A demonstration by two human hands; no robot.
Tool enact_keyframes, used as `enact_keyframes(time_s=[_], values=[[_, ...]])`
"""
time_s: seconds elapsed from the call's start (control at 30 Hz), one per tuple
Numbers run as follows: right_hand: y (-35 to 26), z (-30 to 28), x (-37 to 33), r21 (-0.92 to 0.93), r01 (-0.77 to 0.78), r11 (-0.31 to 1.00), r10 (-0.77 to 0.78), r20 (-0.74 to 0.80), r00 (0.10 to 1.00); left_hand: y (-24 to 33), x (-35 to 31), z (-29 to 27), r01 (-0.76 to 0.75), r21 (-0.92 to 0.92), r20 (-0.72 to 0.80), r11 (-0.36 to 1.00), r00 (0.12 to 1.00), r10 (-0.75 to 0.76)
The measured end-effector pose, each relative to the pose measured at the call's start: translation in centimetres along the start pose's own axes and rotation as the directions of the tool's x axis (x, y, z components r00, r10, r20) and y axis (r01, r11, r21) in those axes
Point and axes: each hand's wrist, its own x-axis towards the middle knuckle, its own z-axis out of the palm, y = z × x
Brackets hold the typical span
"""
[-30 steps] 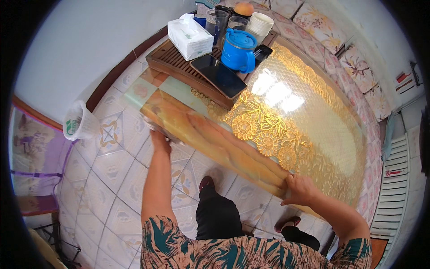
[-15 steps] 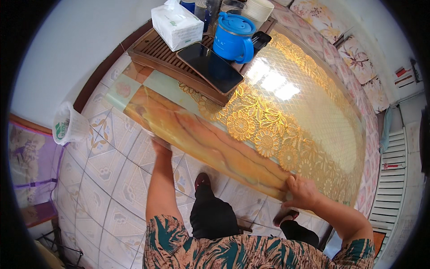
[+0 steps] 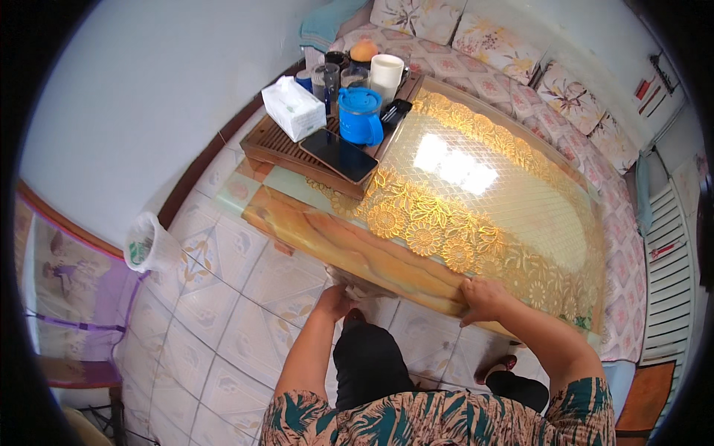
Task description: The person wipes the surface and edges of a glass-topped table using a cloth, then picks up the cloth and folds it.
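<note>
My left hand is closed on a pale, crumpled cloth, just below the near edge of the table. The table's edge has a brown and amber marbled pattern, and a clear cover with a gold floral border lies over its top. Farther right, my right hand grips that same near edge, fingers on top and thumb lower down. Part of the cloth is hidden under the table edge.
At the table's far left, a slatted wooden tray bears a tissue pack, a blue lidded mug, a phone and several cups. A white bin stands on the tiled floor. Behind the table runs a cushioned seat.
My left hand has come out from under the table's left part and moved right, bringing the cloth into sight. My right hand stays on the edge. The view has shifted, showing more of the seat.
</note>
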Motion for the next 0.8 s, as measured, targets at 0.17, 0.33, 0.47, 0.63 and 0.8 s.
enact_keyframes(time_s=[0.17,0.33,0.47,0.63,0.8], values=[[0.1,1.0,-0.4,0.025,0.014,1.0,-0.011,-0.112,0.994,3.5,-7.8,-1.2,-0.367,-0.002,-0.212,0.93,0.909,0.358],[-0.9,2.6,-3.0,0.084,0.035,0.996,0.003,-0.421,0.907,10.9,-13.4,0.4,-0.752,0.493,-0.295,0.438,0.329,0.897],[-2.0,6.2,-8.0,0.16,0.233,0.959,-0.066,-0.674,0.736,19.2,-14.8,3.5,-0.147,0.962,0.219,-0.23,-0.087,0.972],[-2.6,13.4,-15.7,0.513,0.271,0.815,0.102,-0.587,0.803,20.5,-10.4,5.3,0.275,0.895,0.244,-0.351,0.358,0.901],[-2.6,20.6,-20.6,0.763,0.015,0.647,0.36,-0.323,0.875,13.4,-12.1,10.5,0.383,0.789,0.248,-0.48,0.517,0.819]])
